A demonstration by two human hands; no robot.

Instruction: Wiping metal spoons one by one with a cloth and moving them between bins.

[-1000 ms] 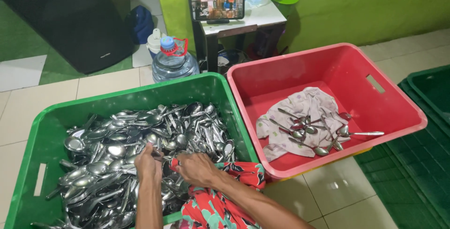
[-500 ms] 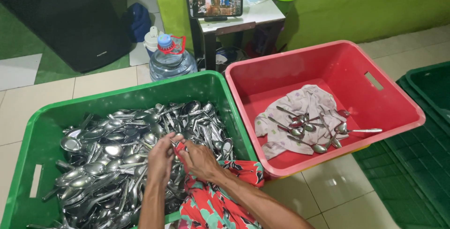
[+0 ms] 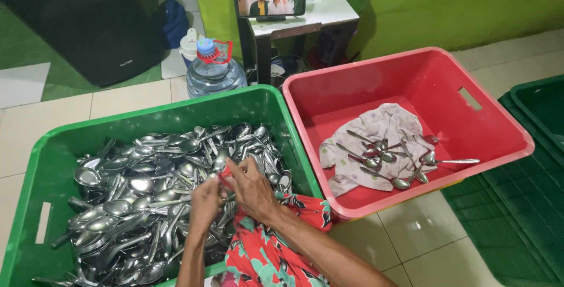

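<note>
While the green crate is heaped with spoons, only a few spoons lie on the pale cloth in the red crate. Over the green crate's near edge, left hand and right hand close together on a red floral cloth, apparently around one spoon.

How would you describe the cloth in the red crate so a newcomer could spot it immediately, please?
Find the red crate right of the green crate. On its floor lies a crumpled pale cloth bearing a few spoons; the red floral cloth hangs on the green crate.
</note>
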